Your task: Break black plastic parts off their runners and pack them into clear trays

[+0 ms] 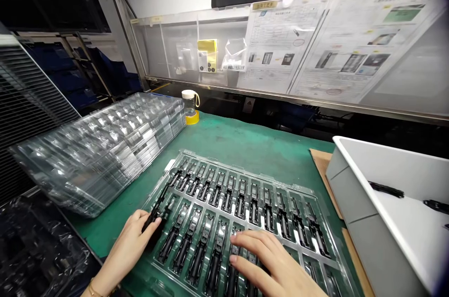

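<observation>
left hand (130, 243) gripping black part (156, 206), right hand (271, 264) loose on tray (315, 192), tray stack (101, 147), bin (354, 199) nearby

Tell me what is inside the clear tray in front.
Rows of long black parts fill the pockets of the clear tray. The right hand covers several near pockets, so their contents are hidden.

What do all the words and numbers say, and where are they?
No text can be read.
White paper instruction sheets on the back panel: print too small and blurred.
Small yellow label strip above them: blurred.
Yellow card in the clear pocket: too small.
</observation>
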`<state>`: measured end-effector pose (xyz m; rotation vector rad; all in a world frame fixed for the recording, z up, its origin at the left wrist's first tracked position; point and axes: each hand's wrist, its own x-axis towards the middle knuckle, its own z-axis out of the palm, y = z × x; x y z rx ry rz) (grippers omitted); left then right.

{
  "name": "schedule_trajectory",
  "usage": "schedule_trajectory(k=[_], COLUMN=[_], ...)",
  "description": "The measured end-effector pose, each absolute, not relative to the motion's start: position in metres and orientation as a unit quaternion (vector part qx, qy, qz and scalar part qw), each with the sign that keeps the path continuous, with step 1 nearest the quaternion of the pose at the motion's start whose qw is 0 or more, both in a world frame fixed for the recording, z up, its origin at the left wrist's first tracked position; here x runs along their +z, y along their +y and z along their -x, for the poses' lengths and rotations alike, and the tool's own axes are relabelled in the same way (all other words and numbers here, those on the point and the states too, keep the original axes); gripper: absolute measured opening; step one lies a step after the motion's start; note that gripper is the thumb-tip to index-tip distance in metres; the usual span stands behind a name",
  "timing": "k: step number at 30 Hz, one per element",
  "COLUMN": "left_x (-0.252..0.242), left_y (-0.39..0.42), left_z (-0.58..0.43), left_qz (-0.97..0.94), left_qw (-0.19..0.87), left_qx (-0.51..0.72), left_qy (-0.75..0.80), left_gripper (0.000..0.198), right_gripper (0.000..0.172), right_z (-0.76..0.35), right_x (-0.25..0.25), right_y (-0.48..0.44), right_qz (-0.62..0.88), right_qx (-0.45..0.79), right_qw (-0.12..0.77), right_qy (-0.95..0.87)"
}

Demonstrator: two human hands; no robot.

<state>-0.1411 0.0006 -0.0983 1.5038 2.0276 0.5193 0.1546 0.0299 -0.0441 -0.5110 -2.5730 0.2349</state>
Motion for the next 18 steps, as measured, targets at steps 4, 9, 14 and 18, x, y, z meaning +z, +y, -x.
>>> schedule_trajectory(k=[4, 9, 14, 18], left_x=[-0.103, -0.111, -0.114, -0.084], left_y=[-0.001, -0.006, -0.008, -0.005], left_z=[0.154, 0.160, 0.161, 0.178], left_qz=[-0.554, -0.559, -0.606, -0.609], left_qw=[0.225, 0.105, -0.005, -0.086], left_qx=[0.169, 0.142, 0.107, 0.118], left_qy=[0.784, 0.810, 0.789, 0.780], left_gripper=[0.033, 0.032, 0.035, 0.046], right_gripper=[0.036, 0.034, 0.034, 0.036], right_z=[-0.155, -0.152, -0.150, -0.150], right_x=[-0.045, -0.047, -0.050, -0.047], right_y=[0.029, 0.028, 0.027, 0.026], right_qz=[0.192, 0.201, 0.224, 0.220], right_qx=[0.090, 0.091, 0.105, 0.101], right_qw=[0.252, 0.261, 0.277, 0.267], right_qy=[-0.944, -0.940, -0.929, -0.933])
